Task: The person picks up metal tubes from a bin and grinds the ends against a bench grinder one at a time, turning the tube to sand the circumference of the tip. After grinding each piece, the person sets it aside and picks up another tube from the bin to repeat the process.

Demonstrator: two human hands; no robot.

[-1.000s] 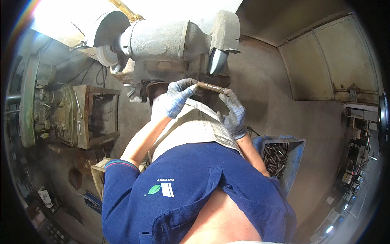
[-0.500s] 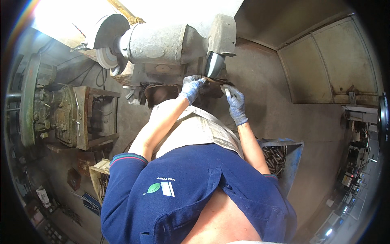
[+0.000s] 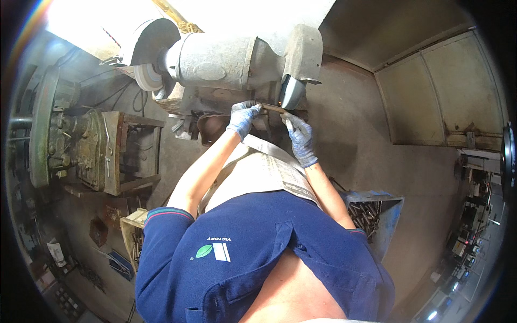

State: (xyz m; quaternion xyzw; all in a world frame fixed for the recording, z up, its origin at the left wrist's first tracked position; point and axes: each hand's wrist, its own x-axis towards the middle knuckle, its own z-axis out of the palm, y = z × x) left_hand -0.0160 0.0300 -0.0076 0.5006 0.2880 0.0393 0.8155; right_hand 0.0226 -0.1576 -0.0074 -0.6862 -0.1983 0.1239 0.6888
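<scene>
A short, slim metal bar (image 3: 273, 108) spans the gap between my two gloved hands, just in front of the right wheel (image 3: 292, 93) of a bench grinder (image 3: 215, 62). My left hand (image 3: 244, 118) pinches the bar's left end. My right hand (image 3: 300, 140) has its fingers closed on the right end, close below the wheel. A tiny orange glow shows at the wheel's left edge, where the bar meets or nearly meets it. Both gloves are blue and grey with dark stains. The fingertips are partly hidden.
The grinder's left side carries a pale wheel (image 3: 148, 77) under a guard. A blue-edged bin (image 3: 396, 207) of metal pieces stands by my right arm, and a yellowish crate (image 3: 132, 222) by my left. Left is a green machine (image 3: 46, 129); right, a metal panel (image 3: 436, 91).
Both hands and the bar have shifted left relative to the grinder wheel. More of the bar shows now, and an orange glow has appeared at the wheel's edge. The view has shifted slightly.
</scene>
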